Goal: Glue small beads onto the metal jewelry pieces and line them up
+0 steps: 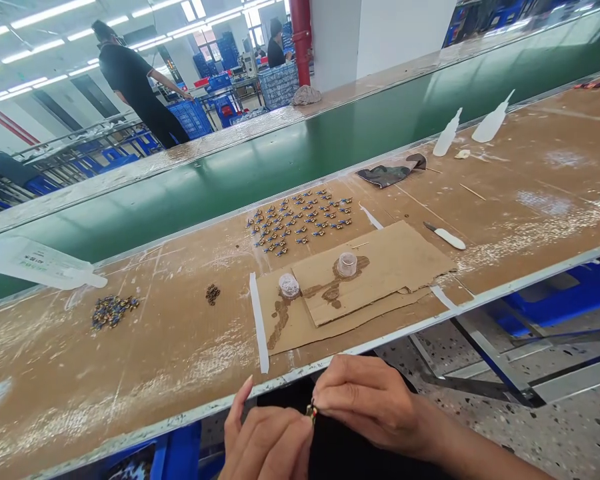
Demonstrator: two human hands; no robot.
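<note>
My left hand (265, 440) and my right hand (370, 400) meet below the front edge of the workbench (130, 360), over my dark lap. Between their fingertips they pinch one tiny metal piece (311, 411). On the bench ahead lie rows of several small blue-and-gold pieces (303, 220), a loose heap of similar pieces (113, 311) at the left, and a small dark cluster (213, 293). Two small clear cups (289, 285) (347, 264) stand on stained cardboard sheets (380, 273).
A green conveyor belt (280, 160) runs behind the bench. Two white squeeze bottles (447, 133) (490, 123), a camouflage cloth (393, 172), a white-handled knife (445, 235) and another bottle (40, 263) lie about. People stand among blue crates (193, 117) in the background.
</note>
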